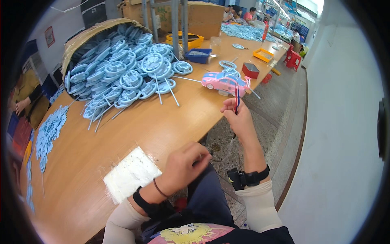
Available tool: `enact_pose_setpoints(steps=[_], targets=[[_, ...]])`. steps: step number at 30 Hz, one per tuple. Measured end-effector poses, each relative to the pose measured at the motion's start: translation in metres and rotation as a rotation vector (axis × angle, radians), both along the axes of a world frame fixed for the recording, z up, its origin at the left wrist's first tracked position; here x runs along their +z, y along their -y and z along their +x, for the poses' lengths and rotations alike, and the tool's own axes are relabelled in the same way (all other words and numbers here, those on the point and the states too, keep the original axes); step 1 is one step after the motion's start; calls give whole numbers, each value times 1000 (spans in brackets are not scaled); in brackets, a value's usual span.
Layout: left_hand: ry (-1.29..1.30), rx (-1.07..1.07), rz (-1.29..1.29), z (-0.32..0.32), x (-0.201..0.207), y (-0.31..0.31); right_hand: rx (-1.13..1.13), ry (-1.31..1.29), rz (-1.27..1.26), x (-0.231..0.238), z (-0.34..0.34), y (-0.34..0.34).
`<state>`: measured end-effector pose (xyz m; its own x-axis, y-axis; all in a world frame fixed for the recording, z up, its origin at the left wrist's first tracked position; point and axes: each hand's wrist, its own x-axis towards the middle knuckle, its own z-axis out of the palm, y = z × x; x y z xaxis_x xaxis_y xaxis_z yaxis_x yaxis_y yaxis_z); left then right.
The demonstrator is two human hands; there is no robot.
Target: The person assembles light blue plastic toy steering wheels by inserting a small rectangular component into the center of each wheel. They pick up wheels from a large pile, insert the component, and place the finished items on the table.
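The left hand [183, 166] has curled fingers; one cannot tell if it holds anything. The right hand [240, 121] pinches a thin red and blue tool [237, 99], up near a pink and blue toy car [221, 82] on the surface [195, 107]. A big brown bin [73, 43] is full of light blue round parts [118, 67], and many spill out. Farther, a blue bin [197, 59] holds small pale bits. Behind it, a yellow bin [196, 44] holds something dark.

Bright, upper-right glare, bent edges, black corners
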<state>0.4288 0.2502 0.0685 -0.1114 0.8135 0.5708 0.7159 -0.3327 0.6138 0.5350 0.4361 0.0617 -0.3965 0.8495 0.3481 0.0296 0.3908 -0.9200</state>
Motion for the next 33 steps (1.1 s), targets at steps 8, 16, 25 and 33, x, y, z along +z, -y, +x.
enact_pose_setpoints(steps=[8,16,25,33], targets=[[-206,332,-156,-130,-35,-49,126,202,144,1,-33,13],[1037,202,-289,-231,-8,-96,311,81,-82,-23,-21,34],[1606,-909,488,-250,100,-4,335,156,-173,-61,-34,37],[571,-157,289,-198,126,40,359,181,-56,-80,-54,33]])
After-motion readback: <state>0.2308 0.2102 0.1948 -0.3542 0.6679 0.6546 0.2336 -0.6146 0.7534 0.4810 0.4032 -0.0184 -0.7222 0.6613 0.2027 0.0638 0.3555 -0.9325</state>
